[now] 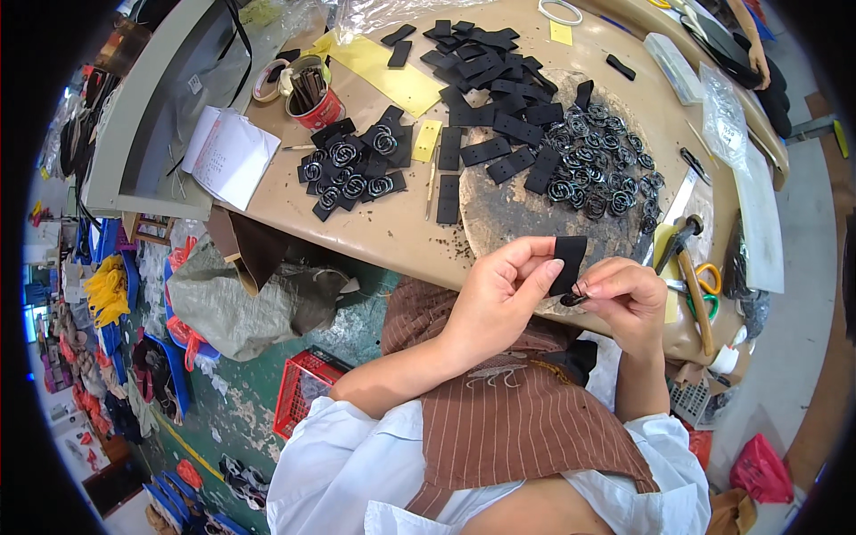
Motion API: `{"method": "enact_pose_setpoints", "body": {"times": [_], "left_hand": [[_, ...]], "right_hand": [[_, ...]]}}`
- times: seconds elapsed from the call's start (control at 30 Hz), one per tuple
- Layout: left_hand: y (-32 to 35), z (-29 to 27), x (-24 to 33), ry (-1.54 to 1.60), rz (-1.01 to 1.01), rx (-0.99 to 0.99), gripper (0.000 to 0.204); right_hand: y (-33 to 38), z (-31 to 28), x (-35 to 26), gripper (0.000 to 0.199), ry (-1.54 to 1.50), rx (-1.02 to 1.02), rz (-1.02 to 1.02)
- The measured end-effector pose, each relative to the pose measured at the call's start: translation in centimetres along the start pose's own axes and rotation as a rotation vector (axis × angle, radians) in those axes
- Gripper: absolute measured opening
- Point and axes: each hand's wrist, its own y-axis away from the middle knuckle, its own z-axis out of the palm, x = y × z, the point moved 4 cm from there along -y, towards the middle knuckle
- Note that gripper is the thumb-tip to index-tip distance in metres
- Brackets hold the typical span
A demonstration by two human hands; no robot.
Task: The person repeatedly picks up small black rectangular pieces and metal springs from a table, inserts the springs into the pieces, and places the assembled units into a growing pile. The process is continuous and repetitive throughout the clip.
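Observation:
Between the thumb and fingers of my left hand (508, 290) a flat black strip (569, 260) stands upright. My right hand (627, 299) pinches a small dark metal piece (575, 299) at the strip's lower end; its exact shape is partly covered by the fingers. Both hands are over the near edge of a round, worn block (490, 209). On that block lies a heap of shiny dark spiral metal ornaments (596, 165). Beyond it is a pile of black strips (495, 67). To the left, several strips with spiral ornaments on them (354, 165) form a second pile.
A hammer (694, 285) lies right of my right hand, by orange-handled scissors (711, 278). A red can of sticks (314, 102), a paper pad (230, 156) and yellow card (383, 71) are on the left. Another person's arm (753, 45) shows at the far right. A red crate (299, 392) stands below.

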Motion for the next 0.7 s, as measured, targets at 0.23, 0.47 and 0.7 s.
{"method": "enact_pose_setpoints", "body": {"times": [0.23,0.47,0.7], "left_hand": [[0.75,0.60,0.37,-0.081,0.021,-0.020,0.031],[0.96,0.26,0.19,-0.073,-0.032,-0.003,0.029],[1.08,0.16,-0.48,-0.071,0.026,0.003,0.030]], "right_hand": [[-0.07,0.38,0.31,0.021,0.045,0.143,0.061],[-0.09,0.64,0.29,0.021,0.046,0.103,0.125],[-0.27,0.76,-0.03,0.016,0.068,0.107,0.278]]}}
